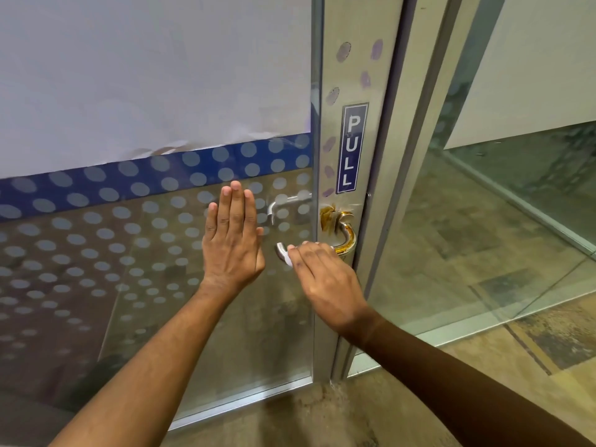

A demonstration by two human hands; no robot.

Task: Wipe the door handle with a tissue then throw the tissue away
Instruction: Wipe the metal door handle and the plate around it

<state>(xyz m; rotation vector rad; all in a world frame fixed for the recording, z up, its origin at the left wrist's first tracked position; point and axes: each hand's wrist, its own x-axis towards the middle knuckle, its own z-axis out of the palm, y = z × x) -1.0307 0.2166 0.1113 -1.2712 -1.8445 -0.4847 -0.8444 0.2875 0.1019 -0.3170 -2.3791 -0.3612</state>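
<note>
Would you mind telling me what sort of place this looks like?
Probably an office or commercial building entrance: an aluminium-framed glass door with frosted dots, a blue PULL sign, and a lever handle.

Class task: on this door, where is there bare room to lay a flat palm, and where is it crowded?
Bare glass lies left of the left hand, below the blue dotted band. It is crowded at the door handle, where the right hand presses a tissue, under the PULL sign.

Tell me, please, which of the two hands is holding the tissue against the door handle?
The right hand holds the white tissue on the door handle, fingers curled over the lever. The left hand holds nothing, lying flat and open against the glass door.
</note>
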